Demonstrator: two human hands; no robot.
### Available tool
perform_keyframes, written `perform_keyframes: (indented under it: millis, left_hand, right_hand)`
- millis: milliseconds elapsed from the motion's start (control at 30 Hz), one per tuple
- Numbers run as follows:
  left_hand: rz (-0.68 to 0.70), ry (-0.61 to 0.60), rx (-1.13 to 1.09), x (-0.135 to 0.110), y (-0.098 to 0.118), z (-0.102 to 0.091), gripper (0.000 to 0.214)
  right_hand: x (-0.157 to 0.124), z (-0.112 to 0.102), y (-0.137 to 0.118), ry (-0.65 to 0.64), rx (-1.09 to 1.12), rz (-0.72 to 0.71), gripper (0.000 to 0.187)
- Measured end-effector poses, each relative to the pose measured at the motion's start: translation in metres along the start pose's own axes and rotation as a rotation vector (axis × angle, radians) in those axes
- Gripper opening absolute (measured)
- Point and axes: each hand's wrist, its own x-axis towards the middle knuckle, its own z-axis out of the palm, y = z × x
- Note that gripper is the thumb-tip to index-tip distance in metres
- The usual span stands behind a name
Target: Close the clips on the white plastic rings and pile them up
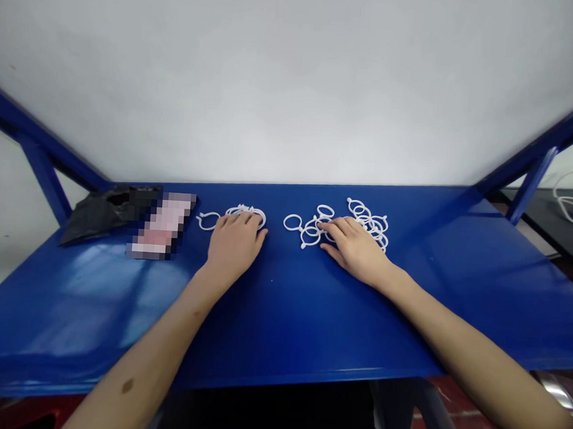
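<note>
Several white plastic rings with small eyelets, like curtain rings, lie in two groups on a blue shelf top. My left hand rests palm down over the smaller group of rings, its fingers spread and its thumb out to the side. One single ring lies just left of those fingers. Over the larger, tangled group is my right hand, open, with fingertips touching some rings and the thumb apart. Part of each group is hidden under the hands. A loose ring sits at this group's left edge.
A black plastic bag lies at the far left, beside a blurred-out pinkish rectangular item. Blue metal braces rise at both ends of the shelf. Behind it is a pale wall. A white cable lies at the right.
</note>
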Motion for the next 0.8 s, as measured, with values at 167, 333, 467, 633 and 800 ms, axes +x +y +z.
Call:
perform_keyframes:
  millis: [167, 333, 467, 633, 800]
  left_hand:
    - [-0.036, -0.013, 0.03, 0.001, -0.002, -0.003, 0.024]
    - [-0.083, -0.044, 0.067, 0.001, -0.007, -0.005, 0.025]
    - [-0.129, -0.046, 0.082, 0.0, -0.011, -0.005, 0.026]
    - [-0.131, 0.154, -0.029, 0.001, -0.006, -0.006, 0.028]
    - [0.274, 0.14, -0.348, -0.004, 0.015, -0.004, 0.026]
  right_hand:
    - [0.0, -0.001, -0.002, -0.027, -0.012, -0.03, 0.028]
    - [0.0, -0.002, -0.005, -0.045, 0.0, -0.063, 0.025]
    - [0.0, -0.002, -0.009, -0.033, 0.022, -0.102, 0.025]
    - [0.0, -0.006, -0.015, -0.026, 0.054, -0.155, 0.026]
    - [-0.001, -0.011, -0.022, -0.039, 0.053, -0.175, 0.028]
